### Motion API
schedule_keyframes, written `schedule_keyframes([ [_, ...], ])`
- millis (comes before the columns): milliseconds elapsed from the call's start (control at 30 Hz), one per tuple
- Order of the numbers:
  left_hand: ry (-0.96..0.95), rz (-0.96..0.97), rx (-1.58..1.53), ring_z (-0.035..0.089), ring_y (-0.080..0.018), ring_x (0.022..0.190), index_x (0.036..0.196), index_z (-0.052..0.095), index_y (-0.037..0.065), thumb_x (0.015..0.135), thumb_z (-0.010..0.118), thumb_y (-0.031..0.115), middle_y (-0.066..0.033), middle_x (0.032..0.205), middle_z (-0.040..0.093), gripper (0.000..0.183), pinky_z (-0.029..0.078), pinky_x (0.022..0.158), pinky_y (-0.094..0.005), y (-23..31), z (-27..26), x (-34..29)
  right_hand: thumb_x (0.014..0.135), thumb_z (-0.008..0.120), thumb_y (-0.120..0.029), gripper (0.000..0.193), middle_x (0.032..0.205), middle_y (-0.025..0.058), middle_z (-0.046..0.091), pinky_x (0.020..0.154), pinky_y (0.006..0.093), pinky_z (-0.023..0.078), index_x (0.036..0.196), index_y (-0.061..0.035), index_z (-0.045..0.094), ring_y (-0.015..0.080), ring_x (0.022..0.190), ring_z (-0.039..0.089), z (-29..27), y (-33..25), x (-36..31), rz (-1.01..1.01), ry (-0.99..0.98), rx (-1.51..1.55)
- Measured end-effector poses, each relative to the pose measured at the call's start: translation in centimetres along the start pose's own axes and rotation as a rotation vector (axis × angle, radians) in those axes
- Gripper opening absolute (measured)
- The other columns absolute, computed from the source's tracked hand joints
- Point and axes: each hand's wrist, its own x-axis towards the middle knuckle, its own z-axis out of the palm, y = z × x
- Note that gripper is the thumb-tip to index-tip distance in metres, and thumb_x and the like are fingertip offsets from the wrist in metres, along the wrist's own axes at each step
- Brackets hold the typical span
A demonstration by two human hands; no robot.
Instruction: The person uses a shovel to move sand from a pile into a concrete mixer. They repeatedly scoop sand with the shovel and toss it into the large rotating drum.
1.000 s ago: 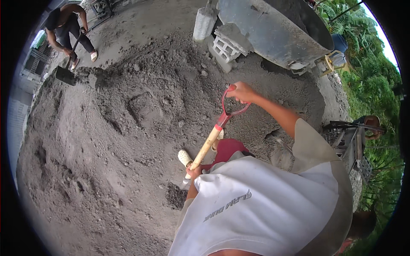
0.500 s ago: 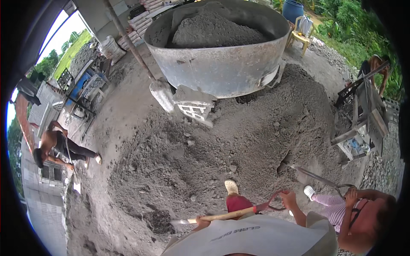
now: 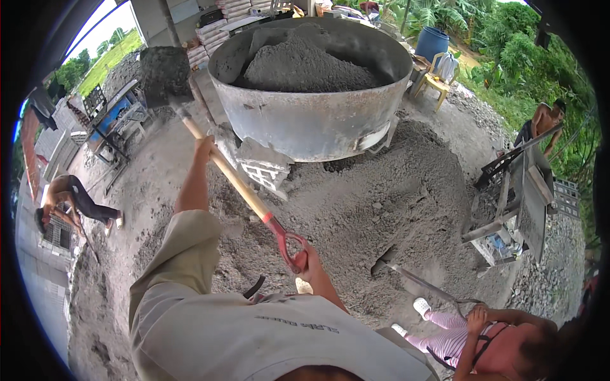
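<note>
I hold a shovel (image 3: pixel 238 183) with a wooden shaft and a red D-shaped handle. Closed round the shaft below the blade is my left hand (image 3: pixel 204 147), its arm stretched up and forward. My right hand (image 3: pixel 309 261) grips the red handle near my body. The raised blade carries a load of damp grey mix (image 3: pixel 166 73), left of a large round metal tub (image 3: pixel 311 117). Inside that tub lies a heap of grey mix (image 3: pixel 305 63). A wide pile of the same material (image 3: pixel 387 209) spreads over the ground before me.
At lower right a person (image 3: pixel 508 340) grips another shovel (image 3: pixel 426 282) stuck in the pile. Another person (image 3: pixel 70 203) bends at the left; a third (image 3: pixel 540 127) stands behind a work frame (image 3: pixel 515 197). A hollow block (image 3: pixel 264 168) sits by the tub, and a pole (image 3: pixel 168 22) rises beyond my blade.
My shovel has swung up from the ground at the left, its loaded blade now at the tub's rim height or above. My left arm has extended forward; my right hand has shifted left.
</note>
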Motion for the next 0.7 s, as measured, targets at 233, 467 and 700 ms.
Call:
schedule_keyframes([
  [233,-0.104,0.087,0.483,0.055,-0.0369,0.098,0.114,0.030,-0.005,0.066,0.063,0.025,-0.0264,0.105,0.055,0.066,0.046,0.080,-0.0408,-0.8,7.6,-4.0,0.078,0.060,-0.019,0.019,0.067,0.0075,0.054,0.053,0.0274,0.053,0.078,-0.0002,0.058,0.0162,0.061,0.056,2.4,5.4,3.8,0.453,-0.253,0.557],
  [467,-0.186,0.057,0.156,0.062,-0.0294,0.075,0.098,0.044,-0.004,0.066,0.064,0.023,-0.0157,0.082,0.058,0.046,0.049,0.060,-0.0364,-8.7,4.2,-3.1,0.074,0.059,-0.018,0.017,0.072,0.0071,0.052,0.049,0.0273,0.048,0.083,-0.0042,0.056,0.0168,0.059,0.053,-0.1,9.0,3.2,0.084,-0.021,0.304],
  [700,-0.381,-0.544,-0.535,0.056,-0.0194,0.059,0.086,0.052,0.002,0.074,0.059,0.017,-0.0091,0.071,0.056,0.021,0.046,0.048,-0.0327,-21.2,-4.5,-15.0,0.069,0.057,-0.018,0.019,0.073,0.0058,0.047,0.053,0.0362,0.049,0.084,-0.0098,0.050,0.0192,0.061,0.051,-4.6,14.7,-5.4,-0.439,0.421,-0.185],
])
